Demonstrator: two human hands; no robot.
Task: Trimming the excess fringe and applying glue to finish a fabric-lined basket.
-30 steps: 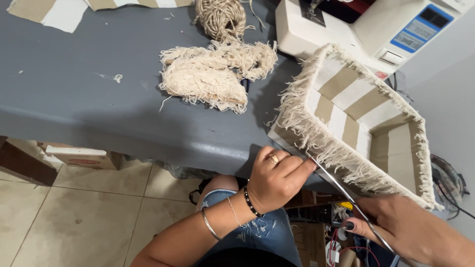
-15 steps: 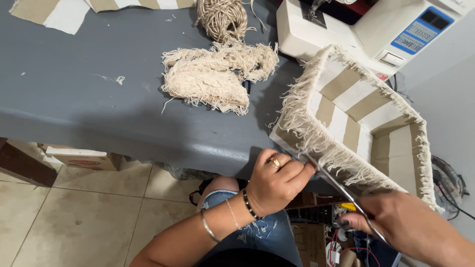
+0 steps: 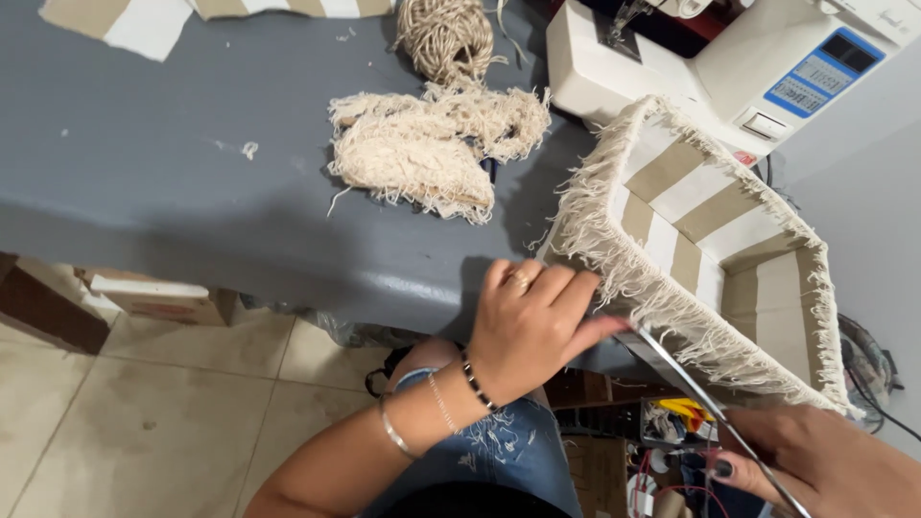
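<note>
Scissors (image 3: pixel 715 408) handles hidden in right hand (image 3: pixel 825 465)

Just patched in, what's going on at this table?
A person is trimming the cream fringe along the rim of a tan-and-white striped fabric basket. The left hand pinches the fringe at the table edge, while the right hand works scissors along it. Loose fringe trim and a sewing machine sit behind.

Beige-and-white striped fabric box (image 3: pixel 715 225), cream fringe (image 3: pixel 662 307), grey table (image 3: pixel 163 182)
</note>
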